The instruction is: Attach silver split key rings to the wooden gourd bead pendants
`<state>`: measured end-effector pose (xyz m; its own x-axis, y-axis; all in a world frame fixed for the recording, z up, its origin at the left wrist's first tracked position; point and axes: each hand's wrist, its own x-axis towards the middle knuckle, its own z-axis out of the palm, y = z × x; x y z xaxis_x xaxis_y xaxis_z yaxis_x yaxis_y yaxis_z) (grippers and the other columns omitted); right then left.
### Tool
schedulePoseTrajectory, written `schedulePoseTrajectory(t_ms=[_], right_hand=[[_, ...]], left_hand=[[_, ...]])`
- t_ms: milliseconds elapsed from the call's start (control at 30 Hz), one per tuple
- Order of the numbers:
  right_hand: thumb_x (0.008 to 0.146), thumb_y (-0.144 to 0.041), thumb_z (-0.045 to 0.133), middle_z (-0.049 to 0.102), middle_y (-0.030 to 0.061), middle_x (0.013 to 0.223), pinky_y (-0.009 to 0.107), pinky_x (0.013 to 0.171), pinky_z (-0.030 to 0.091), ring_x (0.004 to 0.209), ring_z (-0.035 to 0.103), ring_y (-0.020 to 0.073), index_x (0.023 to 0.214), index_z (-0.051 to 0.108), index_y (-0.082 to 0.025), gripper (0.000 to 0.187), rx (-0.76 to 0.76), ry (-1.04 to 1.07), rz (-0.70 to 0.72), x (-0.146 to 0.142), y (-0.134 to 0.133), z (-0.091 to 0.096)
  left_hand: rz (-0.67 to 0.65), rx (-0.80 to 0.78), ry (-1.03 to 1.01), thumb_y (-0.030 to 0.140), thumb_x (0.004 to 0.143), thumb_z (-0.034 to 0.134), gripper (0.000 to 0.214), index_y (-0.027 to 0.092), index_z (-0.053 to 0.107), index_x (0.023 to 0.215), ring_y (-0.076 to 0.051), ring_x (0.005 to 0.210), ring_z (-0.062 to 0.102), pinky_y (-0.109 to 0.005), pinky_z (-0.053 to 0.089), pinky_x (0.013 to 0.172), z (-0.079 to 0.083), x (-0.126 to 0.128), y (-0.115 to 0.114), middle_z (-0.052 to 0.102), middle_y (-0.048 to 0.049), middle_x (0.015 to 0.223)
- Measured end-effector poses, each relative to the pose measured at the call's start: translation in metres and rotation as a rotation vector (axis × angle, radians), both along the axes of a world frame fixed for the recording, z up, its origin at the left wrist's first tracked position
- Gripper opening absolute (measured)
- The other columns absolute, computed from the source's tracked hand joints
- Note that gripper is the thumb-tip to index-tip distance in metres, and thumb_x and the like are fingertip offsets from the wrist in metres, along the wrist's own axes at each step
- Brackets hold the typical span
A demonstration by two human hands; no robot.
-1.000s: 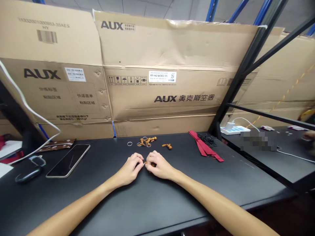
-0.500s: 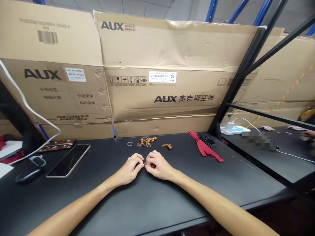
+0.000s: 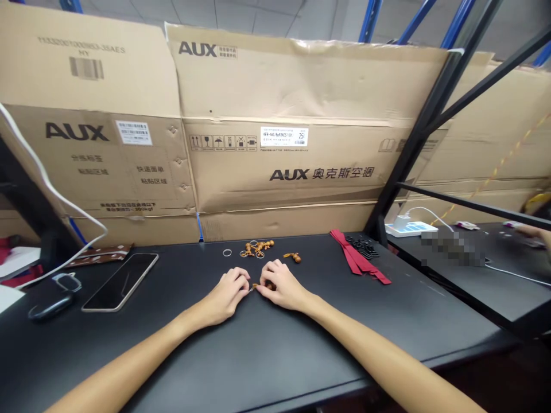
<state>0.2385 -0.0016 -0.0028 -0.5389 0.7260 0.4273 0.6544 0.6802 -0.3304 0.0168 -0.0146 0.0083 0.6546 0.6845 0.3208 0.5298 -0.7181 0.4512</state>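
Note:
In the middle of the black table, my left hand [image 3: 230,292] pinches a small metal key ring [image 3: 251,290] between thumb and fingers. My right hand [image 3: 282,285] faces it, closed around a brown gourd-shaped pendant [image 3: 270,285] with a short yellowish cord [image 3: 255,285] toward the ring. Fingers hide most of the pendant, and I cannot tell whether cord and ring are joined. Beyond my hands lie a pile of similar pendants with rings [image 3: 257,248], a single loose ring [image 3: 227,252] and one separate pendant [image 3: 293,257].
Red ribbon strips [image 3: 359,258] and black cords [image 3: 362,248] lie at the back right. A phone [image 3: 120,283], a dark mouse-like object [image 3: 50,307] and a brown packet [image 3: 100,254] are on the left. Cardboard [image 3: 279,166] stands behind. Another person's hand [image 3: 534,232] shows at far right.
My hands have drawn slightly apart at the ring, and my right-hand fingers have shifted a little on the pendant. Everything on the table stays in place.

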Motion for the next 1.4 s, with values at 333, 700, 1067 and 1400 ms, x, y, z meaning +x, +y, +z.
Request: schedulePoseTrajectory(t_ms=[333,700,1067,1400], right_hand=[[0.088,-0.030,0.060,0.058,0.0051,0.095,0.036,0.083,0.039,0.093,0.049,0.0203,0.088,0.061,-0.021,0.009,0.002,0.000,0.058,0.004,-0.002,0.002],[0.089,-0.021,0.058,0.059,0.0054,0.101,0.036,0.082,0.039,0.098,0.047,0.0202,0.080,0.059,-0.019,0.009,0.008,0.012,-0.016,-0.004,0.000,-0.002],[0.088,-0.023,0.060,0.059,0.0048,0.103,0.036,0.083,0.038,0.100,0.048,0.0202,0.081,0.059,-0.020,0.008,-0.002,0.007,0.034,-0.008,-0.002,-0.004],[0.087,-0.022,0.060,0.059,0.0049,0.104,0.036,0.083,0.039,0.098,0.048,0.0199,0.081,0.060,-0.020,0.007,-0.022,0.030,0.089,-0.007,-0.006,-0.001]], left_hand=[[0.080,0.163,0.092,0.037,0.087,0.057,0.019,0.019,0.054,0.080,-0.024,0.103,0.053,-0.040,0.042,0.089,0.002,-0.009,0.001,0.054,-0.0077,0.117],[0.008,0.133,0.065,0.019,0.094,0.041,0.016,0.020,0.054,0.085,-0.022,0.104,0.052,-0.038,0.042,0.090,-0.005,-0.004,0.003,0.054,-0.0072,0.119],[0.049,0.150,0.037,0.020,0.093,0.045,0.016,0.019,0.055,0.081,-0.022,0.102,0.053,-0.040,0.042,0.089,-0.010,-0.003,0.004,0.055,-0.0069,0.117],[0.064,0.156,0.032,0.025,0.090,0.051,0.013,0.019,0.057,0.081,-0.023,0.102,0.053,-0.040,0.042,0.088,-0.008,-0.003,0.003,0.055,-0.0071,0.116]])
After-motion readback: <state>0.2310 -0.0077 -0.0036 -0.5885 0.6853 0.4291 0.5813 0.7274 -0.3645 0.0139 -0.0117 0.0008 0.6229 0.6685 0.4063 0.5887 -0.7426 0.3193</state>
